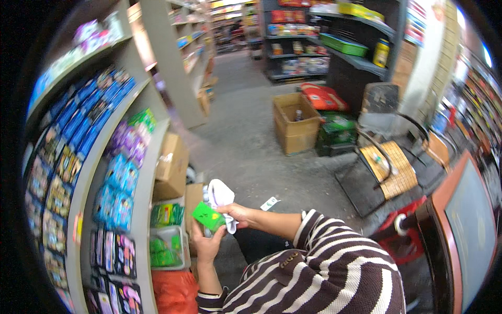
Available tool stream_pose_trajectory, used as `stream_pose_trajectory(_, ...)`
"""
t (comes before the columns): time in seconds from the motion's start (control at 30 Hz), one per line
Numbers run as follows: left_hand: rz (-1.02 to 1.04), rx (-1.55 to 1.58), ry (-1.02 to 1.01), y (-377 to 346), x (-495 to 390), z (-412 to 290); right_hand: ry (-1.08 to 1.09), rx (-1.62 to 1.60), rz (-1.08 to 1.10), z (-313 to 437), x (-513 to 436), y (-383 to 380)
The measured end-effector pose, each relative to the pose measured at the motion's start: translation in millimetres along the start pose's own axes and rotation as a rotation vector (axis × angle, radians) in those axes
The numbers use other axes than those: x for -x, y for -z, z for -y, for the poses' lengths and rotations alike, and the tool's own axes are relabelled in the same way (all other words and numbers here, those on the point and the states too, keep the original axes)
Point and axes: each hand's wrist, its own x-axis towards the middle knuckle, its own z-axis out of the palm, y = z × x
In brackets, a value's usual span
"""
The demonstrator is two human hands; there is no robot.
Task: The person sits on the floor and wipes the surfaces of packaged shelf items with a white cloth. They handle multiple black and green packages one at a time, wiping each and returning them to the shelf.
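Both hands meet in front of me around a small green box [208,216] with yellow and dark print. My left hand [207,244] grips it from below, thumb along its near side. My right hand [237,215] has its fingers at the box's right end and also clasps a crumpled white cloth [221,194]. Just left of my hands, a clear plastic bin [182,257] on the lowest level holds several green packs [161,251]. Behind it lie more green and yellow packets [167,214].
A grey shelf unit [137,235] stocked with packages rises close on the left. Cardboard boxes stand by it [171,168] and on the floor [295,125]. A metal-framed chair [388,168] stands right, near a red-brown framed table [451,219]. A tag [270,203] lies on the floor.
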Motion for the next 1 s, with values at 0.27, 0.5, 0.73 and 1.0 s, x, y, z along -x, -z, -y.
stream_pose_trajectory(0.27,-0.202,0.447,0.626,33,68,8,0.244,0.652,-0.071,-40,-30,-7)
stream_pose_trajectory(0.5,-0.579,0.697,0.672,43,137,27,-0.058,0.733,0.105,-101,-62,-11)
stream_pose_trajectory(0.73,-0.713,0.429,0.793,100,159,40,-0.367,0.752,-0.091,-147,-92,32)
stream_pose_trajectory(1.0,-0.564,-0.186,0.801,184,72,157,-0.462,1.021,0.143,-165,-73,103)
